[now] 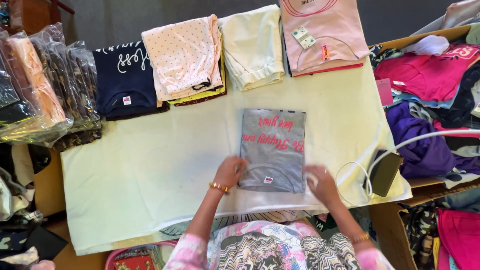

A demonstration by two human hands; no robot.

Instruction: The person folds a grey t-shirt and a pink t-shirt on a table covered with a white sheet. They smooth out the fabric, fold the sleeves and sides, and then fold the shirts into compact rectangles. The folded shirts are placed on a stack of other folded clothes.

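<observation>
Scene: A person folds clothing at a worktop draped in pale yellow cloth, seen from a head-worn camera.
Garment in hand: One grey T-shirt with pink script, folded into a flat rectangle, lies at the middle of the worktop, its near edge toward the person.
Left hand: The left hand, a gold bangle at its wrist, rests on the shirt's near left corner, fingers curled loosely onto the fabric.
Right hand: The right hand sits at the near right corner, fingers partly closed just at the edge; whether they pinch the cloth cannot be told.
Handling: Judged light, soft and limp; likely to sag or unfold if lifted by one corner, so best taken at both near corners or from beneath the fold.
Folded piles at far edge: Four — a navy shirt, a pink dotted garment, a cream garment and a pink T-shirt.
Bagged garments: A stack in clear bags at far left, number unclear.
Also present: One dark phone on a white cable; one box of loose clothes at right.
</observation>
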